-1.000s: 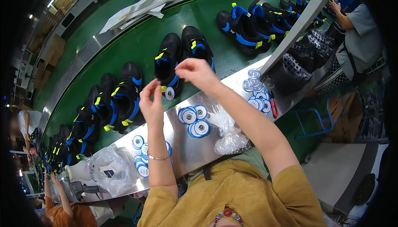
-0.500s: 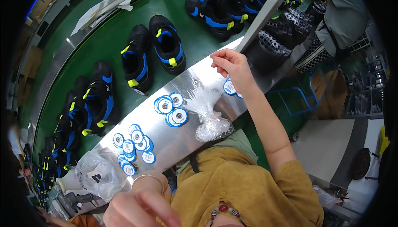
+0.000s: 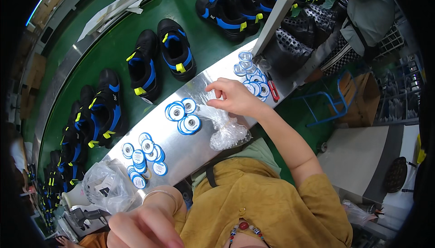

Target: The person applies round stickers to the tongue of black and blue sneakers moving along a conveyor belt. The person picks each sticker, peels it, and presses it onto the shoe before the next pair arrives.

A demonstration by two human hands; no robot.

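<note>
My right hand (image 3: 233, 97) is over a bundle of thin clear plastic strands (image 3: 228, 132) on the metal table edge. Its index finger and thumb are apart around the loose upper ends of the strands, and I see nothing lifted out. Close to the lower edge, my left hand (image 3: 145, 227), with a bangle at its wrist, has its fingers curled in; whatever they may hold is hidden. Left of the bundle lie round white tags with blue rims (image 3: 183, 114). Another spread of such tags (image 3: 147, 157) lies nearer my left hand.
More round tags (image 3: 251, 78) and a red cutter (image 3: 273, 88) lie at the right. Black-and-blue shoes (image 3: 176, 51) stand along the green belt (image 3: 136, 23). A clear plastic bag (image 3: 108, 189) sits at the left end. A co-worker (image 3: 369, 12) is at upper right, beyond a metal post (image 3: 281, 14).
My right hand has moved left and nearer, from above the right-hand tags to the strand bundle, its finger and thumb parting. My left hand stays low, shifting slightly.
</note>
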